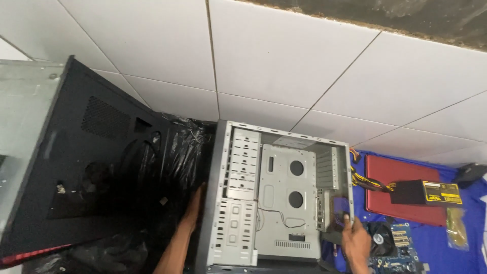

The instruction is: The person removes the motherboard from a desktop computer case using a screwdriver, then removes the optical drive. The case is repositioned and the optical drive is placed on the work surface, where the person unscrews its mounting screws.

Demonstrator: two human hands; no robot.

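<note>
An empty grey computer case (276, 198) lies open-side up on the floor, its bare metal inside and drive bays showing. My left hand (193, 210) is pressed flat against the case's black left side. My right hand (354, 239) grips the case's right rear edge near the slot openings. A thin wire runs loose across the inner tray.
A large black side panel (96, 152) leans at the left over black plastic wrap (185, 144). On a blue cloth (441, 243) at the right lie a red flat box (395, 177), a black and yellow power supply (428, 193) with cables, and a motherboard (393, 246) with a fan. White tiles lie behind.
</note>
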